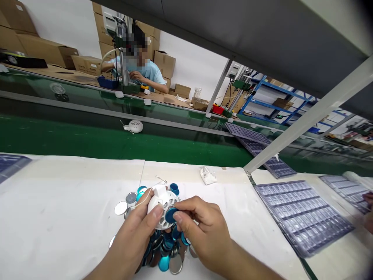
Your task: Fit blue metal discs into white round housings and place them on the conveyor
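My left hand (134, 229) grips a round white vented plastic housing (162, 206) with a thin white wire trailing from it. My right hand (202, 233) pinches a blue disc (170, 215) between finger and thumb, pressing it against the housing's vented face. Below both hands lies a loose pile of blue and silver metal discs (164, 249) on a white sheet-covered bench (58, 210). The hands hide part of the pile.
A green conveyor belt (116, 142) runs beyond the bench, carrying another white housing (135, 126). Grey trays of small parts (303, 217) lie to the right, where another person's hand (368, 202) shows at the edge. A seated co-worker (142, 68) works at a press beyond the belt.
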